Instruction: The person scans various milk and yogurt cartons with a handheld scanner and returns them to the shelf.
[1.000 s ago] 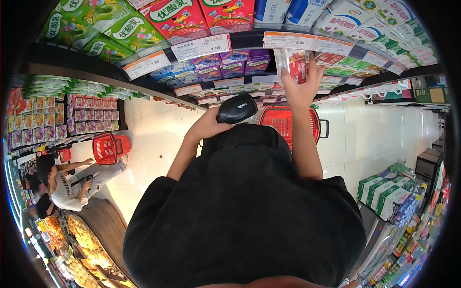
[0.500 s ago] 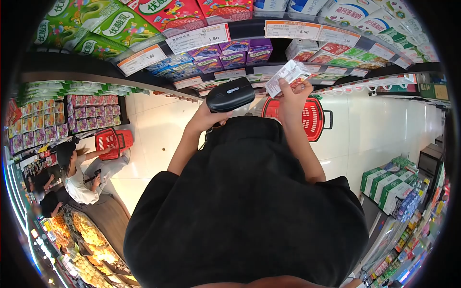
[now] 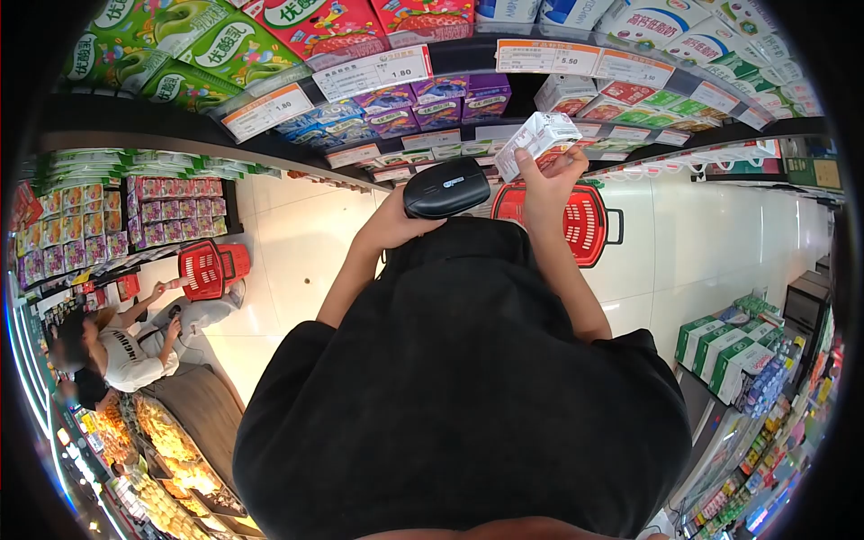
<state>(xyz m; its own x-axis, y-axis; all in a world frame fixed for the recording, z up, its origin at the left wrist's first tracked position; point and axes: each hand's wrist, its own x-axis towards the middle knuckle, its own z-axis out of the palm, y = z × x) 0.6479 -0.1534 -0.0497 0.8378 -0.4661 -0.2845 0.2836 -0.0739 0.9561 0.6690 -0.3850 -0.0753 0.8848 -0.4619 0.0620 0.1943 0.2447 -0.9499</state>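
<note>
My left hand (image 3: 393, 222) is closed around a black handheld barcode scanner (image 3: 447, 189), whose rounded top faces up. In my right hand (image 3: 547, 187) is a small white drink carton (image 3: 538, 144) with red print, tilted, the thumb along its near side and the fingers behind it. Scanner and carton are side by side, a short gap between them. Behind the carton, the lower shelf holds purple drink packs (image 3: 438, 110) and several other cartons. Below my right hand stands a red shopping basket (image 3: 587, 232), partly covered by my forearm.
Price labels (image 3: 373, 72) run along the upper shelf edge, under green cartons (image 3: 229, 49) and red ones. To the left, a person (image 3: 126, 355) reaches to another red basket (image 3: 200, 270) near a fruit stand (image 3: 166, 432). Green-and-white boxes (image 3: 720, 346) are stacked at right.
My left hand has brought the scanner slightly right and down, nearer my chest. The carton has turned a little in my right hand. The person at left has shifted farther left.
</note>
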